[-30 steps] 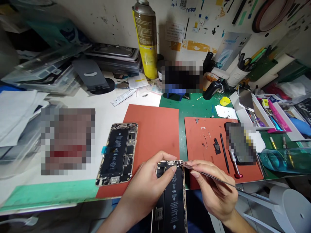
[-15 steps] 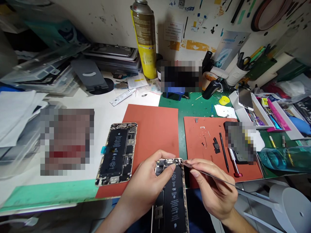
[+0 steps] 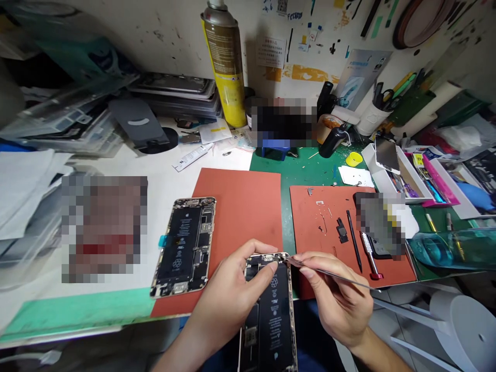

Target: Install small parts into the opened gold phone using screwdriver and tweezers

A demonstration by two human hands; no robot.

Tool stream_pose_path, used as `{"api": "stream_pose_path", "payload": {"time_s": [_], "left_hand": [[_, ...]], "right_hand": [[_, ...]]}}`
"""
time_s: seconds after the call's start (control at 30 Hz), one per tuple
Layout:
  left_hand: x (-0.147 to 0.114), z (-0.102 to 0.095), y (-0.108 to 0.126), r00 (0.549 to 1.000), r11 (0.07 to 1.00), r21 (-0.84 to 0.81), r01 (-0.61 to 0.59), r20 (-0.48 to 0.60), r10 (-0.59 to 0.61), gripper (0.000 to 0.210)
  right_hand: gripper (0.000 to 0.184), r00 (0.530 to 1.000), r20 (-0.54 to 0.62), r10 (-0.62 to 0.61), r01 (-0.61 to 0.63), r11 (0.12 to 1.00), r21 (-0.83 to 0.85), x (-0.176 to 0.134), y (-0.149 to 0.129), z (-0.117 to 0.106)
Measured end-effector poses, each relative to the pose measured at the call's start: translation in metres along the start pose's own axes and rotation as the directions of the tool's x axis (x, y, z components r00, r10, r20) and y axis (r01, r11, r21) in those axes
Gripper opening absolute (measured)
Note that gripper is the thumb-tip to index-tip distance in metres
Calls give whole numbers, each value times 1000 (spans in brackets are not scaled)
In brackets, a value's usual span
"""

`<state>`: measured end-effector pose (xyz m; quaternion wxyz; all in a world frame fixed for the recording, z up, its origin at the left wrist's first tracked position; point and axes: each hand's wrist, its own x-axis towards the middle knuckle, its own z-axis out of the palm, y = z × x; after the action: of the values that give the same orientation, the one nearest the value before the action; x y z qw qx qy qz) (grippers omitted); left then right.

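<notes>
A: What is gripped by the left hand?

B: An opened phone is gripped near its upper end, with its battery exposed. The thumb is laid over the front, and the index finger is bent along the top edge

A: And where is that phone held?

B: It is held over the front edge of the bench, with its upper end seen against the left red mat. The lower end is cut off by the bottom of the view

A: What is done with the right hand?

B: A thin metal tool, apparently tweezers, is pinched between thumb and fingers. Its tip is brought to the phone's upper right corner; whether contact is made cannot be told. The two hands are kept near each other but apart

A: What is set out around them?

B: To the left, a second opened phone is laid partly on the left red mat, with a blue tab at its left edge. On the right red mat, a small black part, a black stick and a red-ended screwdriver are laid side by side
</notes>
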<state>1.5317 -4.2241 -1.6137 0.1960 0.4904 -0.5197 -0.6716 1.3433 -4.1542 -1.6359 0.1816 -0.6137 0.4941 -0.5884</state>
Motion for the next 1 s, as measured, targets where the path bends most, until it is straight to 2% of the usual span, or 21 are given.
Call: {"api": "stream_pose_path", "payload": {"time_s": [0.6,0.73,0.9,1.0], "left_hand": [[1,0,1,1000,1000,-15,14,14,-14,30],[1,-3,2,1000,1000,-1,-4,-17,4,35],[2,-5,8,996,992,-90,85,3,-85,44],[3,-6,8,988,972,-180,154,20,-153,49]], "right_hand": [[42,999,-7,44,-43,998,38,-5,6,3],[39,998,-18,58,-57,997,45,-3,3,1],[27,977,-126,171,-152,977,149,-7,-8,-4],[19,955,-143,259,-216,940,264,-12,-17,-6]]}}
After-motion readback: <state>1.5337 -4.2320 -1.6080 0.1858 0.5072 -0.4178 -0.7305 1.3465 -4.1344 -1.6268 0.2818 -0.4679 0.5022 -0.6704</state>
